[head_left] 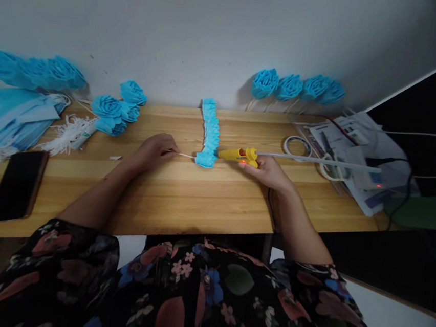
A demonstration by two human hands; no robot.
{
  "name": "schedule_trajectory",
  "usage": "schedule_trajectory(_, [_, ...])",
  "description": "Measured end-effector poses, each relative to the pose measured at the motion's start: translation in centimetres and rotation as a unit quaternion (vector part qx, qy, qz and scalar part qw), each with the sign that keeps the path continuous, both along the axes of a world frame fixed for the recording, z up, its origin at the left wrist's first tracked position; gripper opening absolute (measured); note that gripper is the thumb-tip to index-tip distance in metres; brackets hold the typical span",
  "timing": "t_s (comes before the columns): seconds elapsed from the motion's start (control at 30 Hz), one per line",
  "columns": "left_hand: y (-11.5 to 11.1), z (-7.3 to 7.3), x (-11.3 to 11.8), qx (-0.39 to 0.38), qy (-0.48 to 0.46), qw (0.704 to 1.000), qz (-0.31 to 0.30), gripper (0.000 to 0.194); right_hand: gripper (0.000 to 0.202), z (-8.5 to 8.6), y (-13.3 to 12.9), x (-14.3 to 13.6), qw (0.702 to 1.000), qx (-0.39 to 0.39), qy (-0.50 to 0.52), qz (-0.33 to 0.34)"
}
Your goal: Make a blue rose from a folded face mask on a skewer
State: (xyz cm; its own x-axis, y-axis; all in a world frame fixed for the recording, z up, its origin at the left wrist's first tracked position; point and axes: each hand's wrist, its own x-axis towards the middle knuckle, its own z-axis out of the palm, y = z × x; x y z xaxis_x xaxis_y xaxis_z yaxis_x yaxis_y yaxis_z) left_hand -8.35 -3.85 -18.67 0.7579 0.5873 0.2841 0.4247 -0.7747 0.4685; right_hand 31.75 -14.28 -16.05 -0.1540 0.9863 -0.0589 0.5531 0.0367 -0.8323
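My left hand pinches a thin pale stick. The stick's far end meets the lower end of a pleated blue strip, which stretches back across the wooden table toward the wall. My right hand is wrapped round a yellow glue gun with a small red light. The gun points left, its tip close beside the strip's lower end; whether they touch is unclear. A long whitish glue stick sticks out of the gun's back to the right.
Blue flowers on sticks lean at the wall, back right. More blue flowers, white strings, blue sheets and a phone lie left. A tape roll, scissors and papers lie right. The table ends near my body.
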Motion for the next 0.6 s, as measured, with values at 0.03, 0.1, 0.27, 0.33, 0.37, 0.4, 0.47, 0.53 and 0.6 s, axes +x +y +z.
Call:
schedule_trajectory(0.03, [0.0,0.0,0.0,-0.001,0.001,1.0,0.001,0.024,0.054,0.1,0.0,0.1,1.0,0.002,0.0,-0.002])
schedule_trajectory(0.1, [0.0,0.0,0.0,0.001,-0.002,1.0,0.004,0.024,0.053,0.5,0.0,0.3,1.0,0.009,0.012,-0.008])
schedule_trajectory(0.27, [0.0,0.2,0.0,0.004,-0.003,1.0,0.009,0.026,0.046,1.3,-0.1,0.5,0.998,0.024,0.049,-0.017])
schedule_trajectory(0.33, [0.0,0.2,0.0,-0.001,0.002,1.0,0.007,0.025,0.046,1.3,-0.1,0.4,0.999,0.021,0.048,-0.015])
schedule_trajectory(0.37, [0.0,0.2,0.0,-0.004,0.004,1.0,0.008,0.024,0.046,1.2,-0.1,0.3,0.999,0.018,0.045,-0.014])
schedule_trajectory(0.4, [0.0,0.2,0.0,-0.005,0.004,1.0,0.01,0.024,0.048,1.0,-0.1,0.2,0.999,0.014,0.041,-0.013])
schedule_trajectory(0.47, [0.0,0.2,0.0,-0.007,0.001,1.0,0.013,0.024,0.05,0.7,-0.1,0.0,0.999,0.013,0.034,-0.009])
schedule_trajectory(0.53, [0.0,0.1,0.0,-0.005,-0.003,1.0,0.01,0.027,0.051,0.3,0.0,-0.1,0.999,0.021,0.034,-0.005])
schedule_trajectory(0.6, [0.0,0.1,0.0,-0.002,-0.003,1.0,0.004,0.03,0.052,0.0,0.1,-0.2,0.999,0.03,0.034,0.004])
